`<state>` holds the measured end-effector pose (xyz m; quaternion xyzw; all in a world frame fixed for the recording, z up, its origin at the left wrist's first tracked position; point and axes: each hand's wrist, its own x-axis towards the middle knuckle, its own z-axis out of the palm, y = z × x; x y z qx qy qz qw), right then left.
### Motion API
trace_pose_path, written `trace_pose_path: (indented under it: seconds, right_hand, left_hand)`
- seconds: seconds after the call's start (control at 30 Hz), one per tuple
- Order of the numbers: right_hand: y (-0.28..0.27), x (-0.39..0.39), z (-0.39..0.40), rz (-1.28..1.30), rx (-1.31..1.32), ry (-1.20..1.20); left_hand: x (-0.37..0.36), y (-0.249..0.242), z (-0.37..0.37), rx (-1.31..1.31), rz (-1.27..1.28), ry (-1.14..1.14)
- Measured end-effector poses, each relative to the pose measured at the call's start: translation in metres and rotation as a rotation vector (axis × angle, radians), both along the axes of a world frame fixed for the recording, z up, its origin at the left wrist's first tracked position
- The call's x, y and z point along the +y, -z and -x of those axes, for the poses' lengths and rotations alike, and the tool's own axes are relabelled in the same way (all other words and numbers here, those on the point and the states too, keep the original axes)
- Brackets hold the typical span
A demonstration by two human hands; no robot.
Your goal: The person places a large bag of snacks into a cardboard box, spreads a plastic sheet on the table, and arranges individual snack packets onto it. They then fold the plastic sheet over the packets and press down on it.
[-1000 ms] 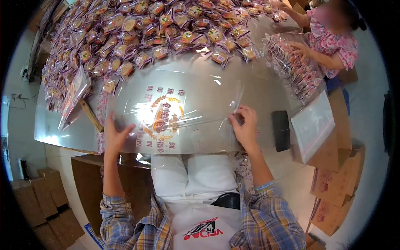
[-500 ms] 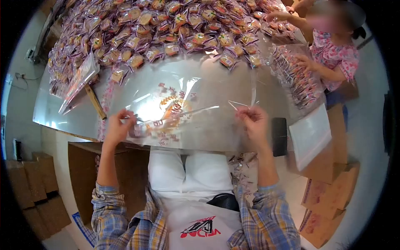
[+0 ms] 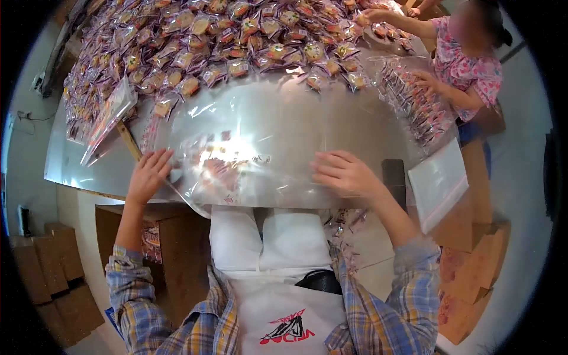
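A clear plastic bag [image 3: 222,163] with orange and red print lies on the metal table in front of me. My left hand [image 3: 150,173] is at the bag's left edge, fingers extended and slightly spread, with nothing visibly gripped. My right hand [image 3: 346,173] hovers over or rests on the table right of the print, palm down, fingers stretched out, holding nothing visible. Glare hides part of the bag's outline. Beyond the bag, a large pile of individually wrapped round snacks [image 3: 236,66] covers the far part of the table.
Left of the bag lie a wooden stick [image 3: 129,141] and printed plastic packaging [image 3: 109,121]. At the right are a dark block [image 3: 394,182], a stack of clear bags [image 3: 439,186] and a filled bag [image 3: 414,103] under a co-worker's hand [image 3: 430,83]. Cardboard boxes [image 3: 473,260] stand below.
Both hands have opened from a pinch. My left hand has moved left; my right hand has shifted slightly left, off the bag's right edge. The bag's print has moved left and the bag lies differently.
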<state>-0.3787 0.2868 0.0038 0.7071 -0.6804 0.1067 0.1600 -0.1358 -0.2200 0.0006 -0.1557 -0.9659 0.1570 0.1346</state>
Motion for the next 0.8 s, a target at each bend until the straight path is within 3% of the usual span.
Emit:
trace_pose_path:
  seconds: [0.07, 0.13, 0.2, 0.23, 0.3, 0.33, 0.37, 0.47, 0.67, 0.8]
  right_hand:
    - [0.020, 0.006, 0.006, -0.152, -0.059, 0.015]
    - [0.013, 0.000, 0.020, -0.198, -0.098, 0.060]
    - [-0.008, -0.001, 0.025, -0.167, -0.152, 0.144]
    - [-0.003, -0.002, 0.036, -0.070, -0.307, 0.189]
    - [0.005, -0.025, 0.024, 0.087, -0.624, 0.420]
    - [0.013, -0.038, 0.015, 0.172, -0.781, 0.536]
    - [0.033, -0.045, 0.012, 0.091, -0.682, 0.530]
    - [0.059, -0.052, -0.003, -0.104, -0.306, 0.570]
    - [0.067, -0.048, 0.011, -0.075, -0.395, 0.587]
    - [0.063, -0.047, 0.006, -0.081, -0.393, 0.597]
  left_hand:
    - [-0.022, 0.015, 0.008, -0.044, 0.004, -0.125]
    - [-0.025, -0.008, 0.022, 0.019, -0.080, -0.316]
    - [0.009, -0.020, 0.044, 0.188, -0.492, -0.493]
    - [0.034, -0.021, 0.057, 0.298, -0.717, -0.526]
    - [0.102, -0.024, 0.075, 0.146, -0.795, -0.504]
    - [0.107, 0.020, 0.081, 0.006, -0.823, -0.434]
    - [0.133, 0.019, 0.085, -0.071, -0.601, -0.349]
    - [0.161, 0.041, 0.088, -0.144, -0.465, -0.369]
    - [0.116, 0.033, 0.086, -0.208, -0.549, -0.357]
    - [0.078, 0.038, 0.066, -0.049, -0.795, -0.314]
